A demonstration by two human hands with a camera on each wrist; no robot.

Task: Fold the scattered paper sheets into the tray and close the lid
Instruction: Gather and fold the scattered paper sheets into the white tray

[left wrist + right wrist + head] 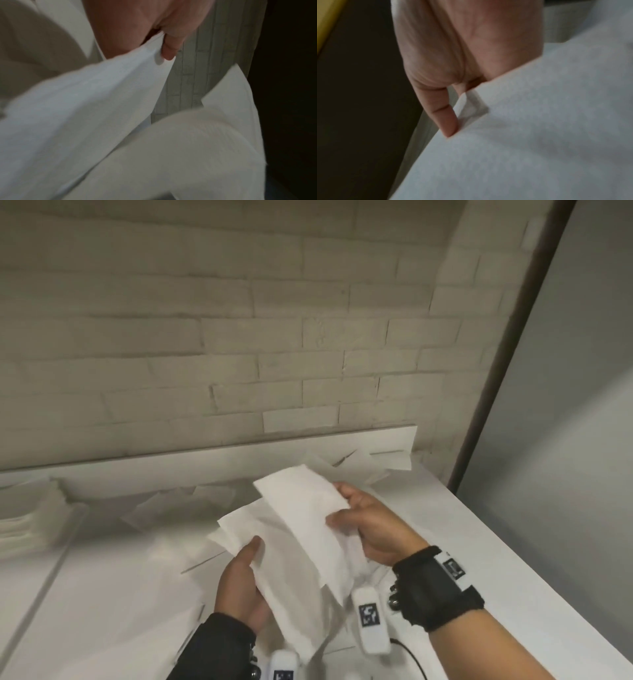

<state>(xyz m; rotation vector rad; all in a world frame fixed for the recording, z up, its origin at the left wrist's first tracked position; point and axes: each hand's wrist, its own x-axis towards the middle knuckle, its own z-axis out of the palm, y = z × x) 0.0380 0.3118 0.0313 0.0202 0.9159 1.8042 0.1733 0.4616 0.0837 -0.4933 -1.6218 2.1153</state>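
L hand (pixel 241 580) & R hand (pixel 368 522) both pinching one white paper sheet (pixel 301 529), holding it above table (pixel 479 542) w/ scattered sheets (pixel 178 508).

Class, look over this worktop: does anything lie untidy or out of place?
Yes. Loose paper sheets lie scattered at odd angles across the white table, overlapping each other. The left hand and right hand hold one sheet above them, bent and only partly folded.

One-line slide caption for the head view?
Both hands, left and right, hold a white paper sheet above the table.
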